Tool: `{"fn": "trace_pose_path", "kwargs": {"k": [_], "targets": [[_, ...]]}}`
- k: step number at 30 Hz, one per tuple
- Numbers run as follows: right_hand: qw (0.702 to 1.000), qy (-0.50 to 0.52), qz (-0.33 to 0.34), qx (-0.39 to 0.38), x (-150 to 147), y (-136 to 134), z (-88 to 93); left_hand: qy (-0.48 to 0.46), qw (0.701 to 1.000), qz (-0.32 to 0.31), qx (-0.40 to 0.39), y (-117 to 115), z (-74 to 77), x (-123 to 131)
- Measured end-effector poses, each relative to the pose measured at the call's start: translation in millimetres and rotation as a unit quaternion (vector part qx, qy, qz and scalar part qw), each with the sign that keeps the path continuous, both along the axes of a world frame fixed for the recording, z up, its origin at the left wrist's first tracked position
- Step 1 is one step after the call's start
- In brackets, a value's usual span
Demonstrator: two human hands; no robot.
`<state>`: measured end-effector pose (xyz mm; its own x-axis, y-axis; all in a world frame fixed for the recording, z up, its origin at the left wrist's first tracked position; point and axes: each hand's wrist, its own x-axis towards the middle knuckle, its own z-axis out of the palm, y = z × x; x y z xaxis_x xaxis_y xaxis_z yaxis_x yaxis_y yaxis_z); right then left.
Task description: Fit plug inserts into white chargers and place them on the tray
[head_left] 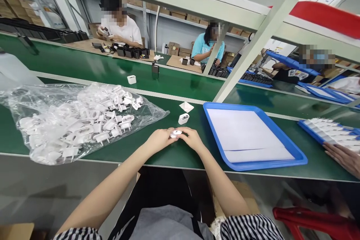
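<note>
Between my two hands is a small white plastic housing, its oval end facing up. My left hand grips it from the left with the fingertips, and my right hand pinches its other side. Just beyond my fingers stands another white housing with dark parts showing in its open top. A small white paper square lies behind that one. To the left, a clear plastic bag spreads over the table, full of white plastic pieces with prongs.
A blue tray lined with white sheets lies at right. Beyond it, a co-worker's hand rests by another tray of white pieces. One white housing sits on the green belt. Frame posts rise behind the table; several people work opposite.
</note>
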<state>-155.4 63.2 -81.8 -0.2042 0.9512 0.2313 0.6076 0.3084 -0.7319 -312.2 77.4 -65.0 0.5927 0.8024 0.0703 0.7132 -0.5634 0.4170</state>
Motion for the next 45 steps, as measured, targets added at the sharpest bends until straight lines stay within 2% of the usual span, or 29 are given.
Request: {"fn": "trace_pose_path", "kwargs": {"k": [4,9,17,21,27,30,32,36,38,41,43,45], "targets": [[1.0,0.017,0.013,-0.011,-1.2,6.3,-2.7,-0.034,0.999,0.004,-0.021,5.5,-5.4,-3.5],[0.999,0.017,0.024,-0.02,1.0,8.0,-1.6,-0.108,0.992,0.039,-0.045,1.5,-17.7,-4.4],[0.999,-0.002,0.041,-0.035,2.0,1.7,1.7,-0.089,0.995,0.04,-0.005,-3.0,-17.0,-1.0],[0.998,-0.034,0.039,-0.044,1.2,-2.6,4.9,-0.049,0.998,0.03,-0.018,-1.9,-6.7,-0.7],[0.98,-0.181,0.009,-0.087,-1.8,-1.4,24.5,0.136,0.99,-0.004,-0.048,9.9,29.9,13.3],[0.966,-0.227,0.008,-0.121,-7.6,1.8,35.9,0.188,0.979,-0.034,-0.076,18.8,42.2,21.1],[0.954,-0.257,0.012,-0.152,-11.3,3.7,41.4,0.194,0.975,-0.058,-0.09,23.7,45.4,22.9],[0.947,-0.269,0.011,-0.177,-12.9,6.9,46.2,0.19,0.96,-0.081,-0.191,25.2,43.9,21.1],[0.949,-0.259,0.025,-0.179,-10.5,8.4,46.5,0.174,0.965,-0.09,-0.176,22.3,41.4,17.7],[0.954,-0.231,0.054,-0.186,-5.6,9.1,44.8,0.137,0.981,-0.038,-0.13,23.4,38.6,2.3],[0.958,-0.209,0.054,-0.188,-4.8,8.0,41.8,0.115,0.985,0.053,-0.115,34.2,38.4,-17.9],[0.964,-0.185,0.046,-0.184,-7.9,6.1,37.8,0.104,0.977,0.166,-0.087,53.2,38.1,-43.1]]}}
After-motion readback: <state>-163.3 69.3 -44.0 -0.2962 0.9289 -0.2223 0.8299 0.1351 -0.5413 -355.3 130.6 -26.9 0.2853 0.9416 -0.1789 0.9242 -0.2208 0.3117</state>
